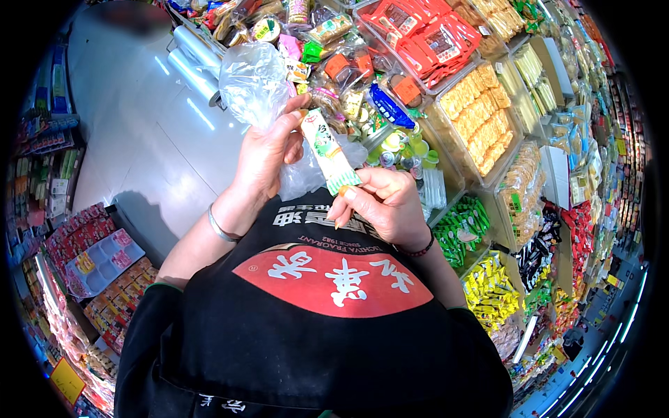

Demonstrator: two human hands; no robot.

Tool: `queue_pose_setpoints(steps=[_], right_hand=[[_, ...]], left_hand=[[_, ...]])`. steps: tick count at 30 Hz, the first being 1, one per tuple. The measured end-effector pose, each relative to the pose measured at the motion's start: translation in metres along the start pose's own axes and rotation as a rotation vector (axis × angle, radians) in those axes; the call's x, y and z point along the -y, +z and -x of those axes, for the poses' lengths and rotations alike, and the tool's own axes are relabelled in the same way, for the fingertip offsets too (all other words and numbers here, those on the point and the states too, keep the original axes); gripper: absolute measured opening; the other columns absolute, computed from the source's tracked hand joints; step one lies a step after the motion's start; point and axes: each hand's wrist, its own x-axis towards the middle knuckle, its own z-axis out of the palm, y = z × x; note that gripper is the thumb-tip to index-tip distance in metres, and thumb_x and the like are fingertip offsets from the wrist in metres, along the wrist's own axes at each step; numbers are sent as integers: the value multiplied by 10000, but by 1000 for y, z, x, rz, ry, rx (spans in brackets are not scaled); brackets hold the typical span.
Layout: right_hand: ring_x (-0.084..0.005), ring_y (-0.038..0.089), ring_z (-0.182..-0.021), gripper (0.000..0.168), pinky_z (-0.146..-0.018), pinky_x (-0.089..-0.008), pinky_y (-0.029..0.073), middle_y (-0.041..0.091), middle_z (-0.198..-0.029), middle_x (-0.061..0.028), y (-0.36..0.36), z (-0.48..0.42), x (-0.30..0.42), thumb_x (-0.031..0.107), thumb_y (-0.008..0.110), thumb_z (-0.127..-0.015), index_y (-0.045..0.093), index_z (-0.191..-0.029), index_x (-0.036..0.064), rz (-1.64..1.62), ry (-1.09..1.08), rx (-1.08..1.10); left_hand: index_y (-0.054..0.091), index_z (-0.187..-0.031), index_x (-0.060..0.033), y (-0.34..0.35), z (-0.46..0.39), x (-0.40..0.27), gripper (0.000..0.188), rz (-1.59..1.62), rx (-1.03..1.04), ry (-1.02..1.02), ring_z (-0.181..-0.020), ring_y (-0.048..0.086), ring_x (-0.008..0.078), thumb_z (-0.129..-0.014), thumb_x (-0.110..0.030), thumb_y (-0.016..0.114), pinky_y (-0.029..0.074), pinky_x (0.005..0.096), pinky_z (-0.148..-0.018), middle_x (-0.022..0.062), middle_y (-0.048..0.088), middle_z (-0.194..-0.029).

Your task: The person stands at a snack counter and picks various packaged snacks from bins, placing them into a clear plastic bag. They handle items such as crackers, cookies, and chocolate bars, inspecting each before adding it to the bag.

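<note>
My left hand [266, 157] grips a thin clear plastic bag [253, 78], whose puffed part rises above the fingers while the rest hangs below. Its thumb also meets the upper end of a white-and-green wrapped snack packet [329, 149]. My right hand [389, 204] pinches that packet's lower end between thumb and fingers. The packet lies tilted across the gap between both hands, printed side up. Beneath them is the black apron [313, 355] on my body, bearing a red printed emblem. Part of the bag is hidden behind the packet and left hand.
Mixed wrapped snacks [339, 68] fill the display ahead. To the right stand clear bins, one with golden crackers [478, 120] and another with red packets [423, 36]. Rolls of clear film [193, 65] lie ahead left, above the pale floor [141, 115]. Boxed goods [104, 261] flank my left.
</note>
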Motion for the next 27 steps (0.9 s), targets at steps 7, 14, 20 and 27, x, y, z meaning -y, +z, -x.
queue_pose_setpoints(steps=[7, 14, 20, 27], right_hand=[[-117, 662, -658, 143, -594, -221, 515, 692, -779, -94, 1, -2, -1, 38, 540, -925, 631, -895, -68, 17, 14, 34], [-120, 662, -654, 142, -590, -221, 515, 694, -783, -101, -2, -2, -5, 34, 543, -925, 631, -897, -73, 20, 11, 76], [-123, 664, -659, 148, -588, -223, 518, 692, -779, -109, -2, -1, -3, 32, 542, -928, 637, -886, -74, -8, 20, 68], [-111, 673, -690, 116, -607, -227, 523, 700, -801, -77, -3, 1, -8, 26, 570, -901, 658, -915, -48, 219, -128, 5]], left_hand=[[557, -1235, -10, 4, 0, -1, 371, 14, -27, 2, -494, 373, 30, -899, -165, 577, 319, 201, -482, -46, 505, -720], [549, -1233, -19, -6, -3, 3, 365, 32, -16, -8, -479, 377, 28, -888, -133, 571, 324, 190, -477, -38, 517, -705], [484, -1293, -8, 1, 1, 0, 419, 25, -27, -8, -449, 341, 17, -903, -150, 541, 302, 179, -477, -41, 495, -664], [560, -1151, -23, 0, 10, 0, 297, 59, 49, -29, -463, 381, 36, -947, -237, 538, 324, 195, -470, -10, 564, -757]])
